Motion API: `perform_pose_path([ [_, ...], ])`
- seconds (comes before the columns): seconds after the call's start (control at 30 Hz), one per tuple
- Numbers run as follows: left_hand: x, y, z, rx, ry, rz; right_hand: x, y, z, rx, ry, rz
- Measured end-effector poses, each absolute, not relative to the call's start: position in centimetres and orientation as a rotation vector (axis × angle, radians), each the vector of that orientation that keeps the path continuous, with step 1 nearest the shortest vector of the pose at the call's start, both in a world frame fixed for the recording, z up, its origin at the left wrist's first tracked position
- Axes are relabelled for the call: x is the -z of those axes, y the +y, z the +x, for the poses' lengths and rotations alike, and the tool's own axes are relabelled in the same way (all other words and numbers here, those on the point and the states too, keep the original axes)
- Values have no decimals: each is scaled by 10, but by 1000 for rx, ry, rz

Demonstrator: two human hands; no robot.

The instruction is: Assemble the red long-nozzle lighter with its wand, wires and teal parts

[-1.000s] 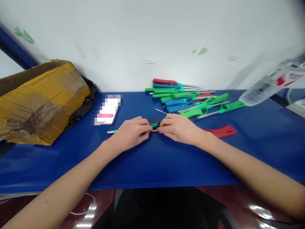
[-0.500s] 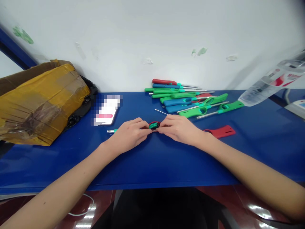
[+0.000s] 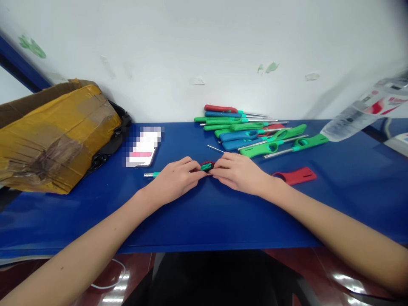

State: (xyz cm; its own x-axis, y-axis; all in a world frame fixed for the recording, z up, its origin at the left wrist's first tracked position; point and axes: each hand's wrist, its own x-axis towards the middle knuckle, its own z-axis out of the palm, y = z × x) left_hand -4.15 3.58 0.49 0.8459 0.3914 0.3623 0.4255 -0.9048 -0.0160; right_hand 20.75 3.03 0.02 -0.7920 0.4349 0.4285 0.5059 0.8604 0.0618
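Between my hands lies a long-nosed lighter, its red casing and teal inner part showing through the gap. My left hand closes over its left part; the metal nozzle with a teal collar sticks out beyond it. My right hand has its fingers pinched at the lighter's right part, with the fingertips of both hands nearly meeting. Most of the lighter is hidden under my fingers. A thin metal rod points out behind my right hand. By my right wrist rests a loose red casing half.
Several red, blue and green long-nosed lighters are heaped along the wall. A phone lies at the left, beside a taped box and black plastic. A clear bottle leans at the right. The blue table's front edge runs below my arms.
My hands stay around the lighter with only slight finger movement; the left fingertips have edged right. The whole view has shifted a little.
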Motion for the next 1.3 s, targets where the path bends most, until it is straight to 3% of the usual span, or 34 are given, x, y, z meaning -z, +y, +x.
perform_pose_path([
  [0.33,0,38,-38,681,-921,-3117,3,28,205,-19,-2558,-780],
  [1.3,-4,36,-35,754,-1026,-3097,0,24,199,-157,-2487,-971],
])
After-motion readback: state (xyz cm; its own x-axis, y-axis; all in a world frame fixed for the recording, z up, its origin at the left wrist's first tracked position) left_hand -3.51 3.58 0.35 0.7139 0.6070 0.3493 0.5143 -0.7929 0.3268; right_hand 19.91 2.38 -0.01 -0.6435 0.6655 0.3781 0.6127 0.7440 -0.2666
